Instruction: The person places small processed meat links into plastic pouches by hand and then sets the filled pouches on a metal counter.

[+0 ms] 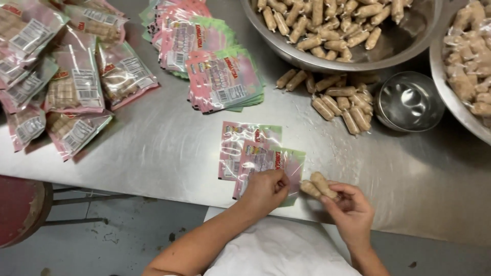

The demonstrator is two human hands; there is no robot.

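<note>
Right hand (350, 207) closes its fingers around two small tan wrapped sausages (318, 186), holding them side by side just off the open edge of an empty clear pouch (268, 171) with pink and green printing, seen from the head camera looking down at a stainless steel table (169, 148). Left hand (266, 190) rests on that same pouch near the table's front edge, thumb and fingers pinched on the plastic at its mouth, close beside the sausages. A second empty pouch (240, 143) lies flat partly under the first one, touching it. Farther back on the table, a fanned stack of empty pouches (215, 66) spreads toward the top centre, and a heap of filled, sealed packs (66, 76) covers the far left. A loose pile of wrapped sausages (337, 99) sits on the bare metal to the right of the stack, just in front of a large steel bowl (409, 41) that holds many more. A small empty steel cup (409, 99) stands beside that pile, and the rim of another large bowl (460, 112), also full of sausages, cuts into the right edge. Below the table edge, a white apron (276, 253) covers the person's lap, and a red stool (20, 207) stands at lower left on the grey floor.
</note>
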